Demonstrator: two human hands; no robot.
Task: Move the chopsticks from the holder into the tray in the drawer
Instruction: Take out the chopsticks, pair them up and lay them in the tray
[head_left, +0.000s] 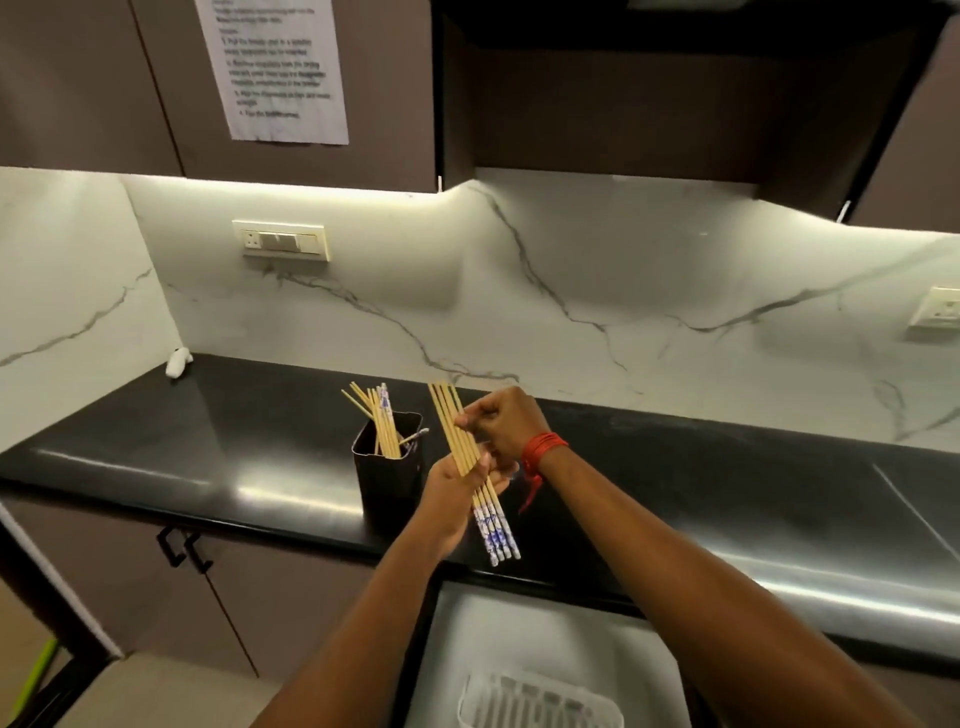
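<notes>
A bundle of pale bamboo chopsticks with blue-and-white patterned ends (470, 462) lies slanted across the left hand (457, 486), whose fingers close round its middle. The right hand (501, 423), with a red thread band (540, 449) on its wrist, pinches the upper plain shafts. The bundle hangs above the glossy black stone countertop (234, 447), just right of the black square holder (388, 470), which still carries more chopsticks (382, 423). Below, the open drawer (545, 639) holds a white slotted plastic tray (537, 701). Behind runs a white veined marble backsplash (571, 270). The printed sheet taped to the brown cabinet (272, 67) is too blurred to read.
</notes>
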